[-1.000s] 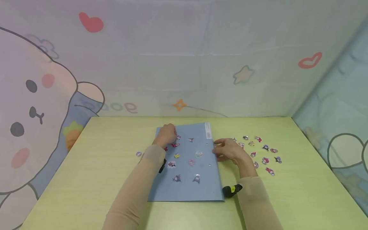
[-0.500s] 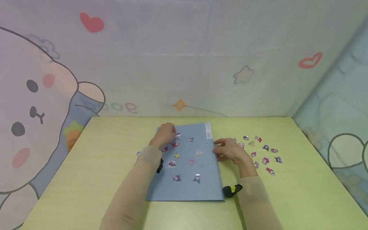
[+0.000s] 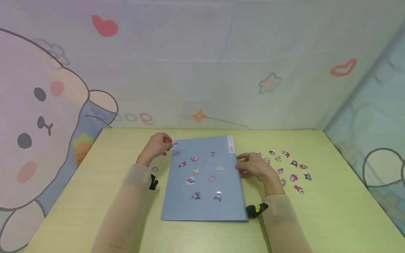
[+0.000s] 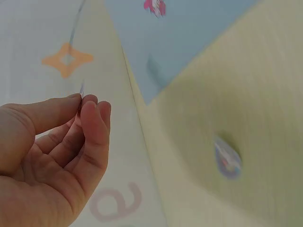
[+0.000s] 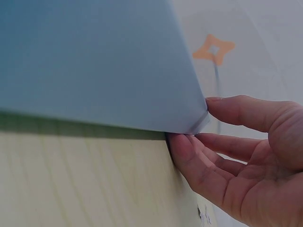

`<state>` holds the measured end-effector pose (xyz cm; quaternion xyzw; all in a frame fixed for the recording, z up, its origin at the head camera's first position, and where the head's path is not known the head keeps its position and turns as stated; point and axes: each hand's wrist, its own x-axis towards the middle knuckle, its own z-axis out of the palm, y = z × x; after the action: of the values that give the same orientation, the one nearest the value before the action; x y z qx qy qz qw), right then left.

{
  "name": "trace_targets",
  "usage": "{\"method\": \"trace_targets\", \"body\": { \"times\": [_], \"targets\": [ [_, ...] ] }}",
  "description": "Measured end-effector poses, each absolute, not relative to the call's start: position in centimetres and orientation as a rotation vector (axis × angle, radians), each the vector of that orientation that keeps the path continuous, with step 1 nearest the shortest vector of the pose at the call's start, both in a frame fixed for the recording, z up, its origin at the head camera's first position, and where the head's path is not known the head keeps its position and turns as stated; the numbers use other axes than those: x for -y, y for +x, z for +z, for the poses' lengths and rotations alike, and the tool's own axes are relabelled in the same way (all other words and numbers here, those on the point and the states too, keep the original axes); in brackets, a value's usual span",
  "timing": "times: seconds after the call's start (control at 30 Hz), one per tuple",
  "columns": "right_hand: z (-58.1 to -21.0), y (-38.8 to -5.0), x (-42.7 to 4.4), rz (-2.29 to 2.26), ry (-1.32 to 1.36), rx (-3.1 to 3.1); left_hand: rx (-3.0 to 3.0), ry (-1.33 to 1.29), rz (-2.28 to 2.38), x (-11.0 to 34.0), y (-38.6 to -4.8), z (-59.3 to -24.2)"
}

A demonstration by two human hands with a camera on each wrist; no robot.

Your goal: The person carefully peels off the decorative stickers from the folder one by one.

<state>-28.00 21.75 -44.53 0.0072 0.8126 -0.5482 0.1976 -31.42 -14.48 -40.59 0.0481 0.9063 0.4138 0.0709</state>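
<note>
My left hand (image 3: 155, 146) is beside the upper left corner of a blue folder (image 3: 202, 207). Its thumb and fingers pinch a small purple and white character sticker (image 3: 175, 144), seen nearly edge-on in the left wrist view. The folder lies on the table with several character stickers on its face, among them a red one (image 3: 194, 159) and a yellow one (image 3: 196, 171). At the folder's right edge, my right hand (image 3: 254, 165) grips the rim. In the right wrist view the thumb touches that edge from above and the fingers reach under it.
Several loose stickers (image 3: 294, 177) are spread over the pale yellow table (image 3: 332, 211) to the right. One more sticker (image 3: 154, 169) lies left of the folder. A patterned cloth backdrop (image 3: 202, 63) rises behind the table's far edge.
My left hand has moved left from the folder's upper part to its corner. The sticker it pinches has come off the folder's upper left area. My right hand stays at the edge.
</note>
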Motion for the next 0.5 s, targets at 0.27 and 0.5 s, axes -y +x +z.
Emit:
{"method": "trace_targets", "body": {
  "times": [0.27,0.5],
  "targets": [
    [-44.5,-28.1,-21.8,-1.537,0.014,-2.267,-2.735,0.085,1.200,17.9,-29.9,-41.2],
    [-44.5,-28.0,-21.6,-1.525,0.013,-2.279,-2.745,0.016,1.062,21.2,-28.8,-41.6]
  ]
}}
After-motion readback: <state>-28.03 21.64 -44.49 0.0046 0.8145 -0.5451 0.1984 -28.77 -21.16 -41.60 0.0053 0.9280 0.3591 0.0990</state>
